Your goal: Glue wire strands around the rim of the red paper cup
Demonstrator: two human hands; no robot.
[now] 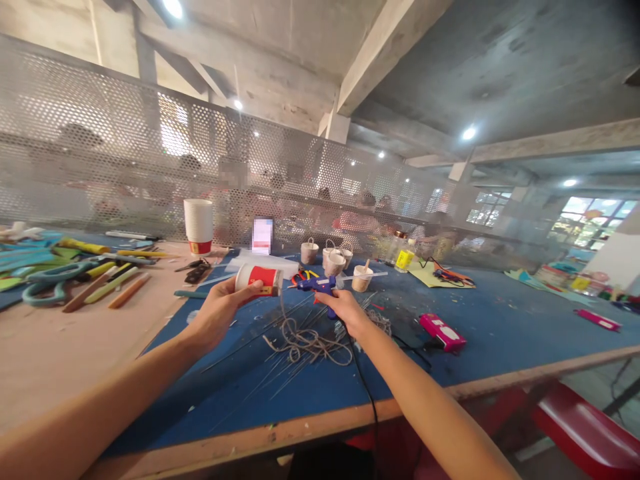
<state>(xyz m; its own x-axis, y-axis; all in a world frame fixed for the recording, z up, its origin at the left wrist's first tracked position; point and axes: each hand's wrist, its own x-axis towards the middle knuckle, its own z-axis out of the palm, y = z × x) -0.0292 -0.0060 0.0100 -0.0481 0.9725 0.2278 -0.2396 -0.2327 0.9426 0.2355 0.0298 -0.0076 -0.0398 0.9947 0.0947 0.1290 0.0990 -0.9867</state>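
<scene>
My left hand (223, 308) grips a red and white paper cup (265, 280) tipped on its side, its base end toward the right. A strand of grey cord (310, 343) hangs by the cup and lies in loose loops on the table below. In my right hand (347, 308) is a blue glue gun (317, 285), its nozzle pointing left at the cup with a small space between. A black cable runs down from the glue gun over the table's front edge. Thin wires lie scattered under the cord.
Several small cord-handled cups (334, 263) stand behind the glue gun, near a phone (263, 235). A stack of paper cups (199, 227) rises at the back left, by scissors (55, 280) and clay tools. A pink box (443, 332) lies right; a perforated screen (280, 160) borders the back.
</scene>
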